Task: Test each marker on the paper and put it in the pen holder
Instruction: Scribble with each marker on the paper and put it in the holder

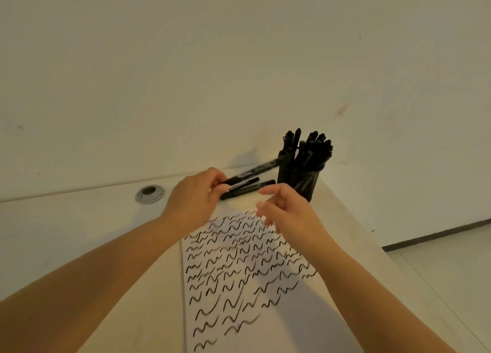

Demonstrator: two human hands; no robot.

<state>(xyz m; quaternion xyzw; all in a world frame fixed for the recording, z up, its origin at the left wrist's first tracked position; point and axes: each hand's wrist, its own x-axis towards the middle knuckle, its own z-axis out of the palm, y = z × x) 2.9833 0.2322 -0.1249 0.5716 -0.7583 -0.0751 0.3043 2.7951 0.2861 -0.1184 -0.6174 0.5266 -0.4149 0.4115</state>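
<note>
White paper covered in rows of black wavy squiggles; black markers with pale label bands, more black markers bunched in black mesh pen holder; off-white table; silver-grey grommet; cream wall with dark specks

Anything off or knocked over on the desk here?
Nothing stands out. The pen holder stands upright, full of markers; three loose markers lie beside it, the left hand gripping one. The paper lies flat, covered in test squiggles.
</note>
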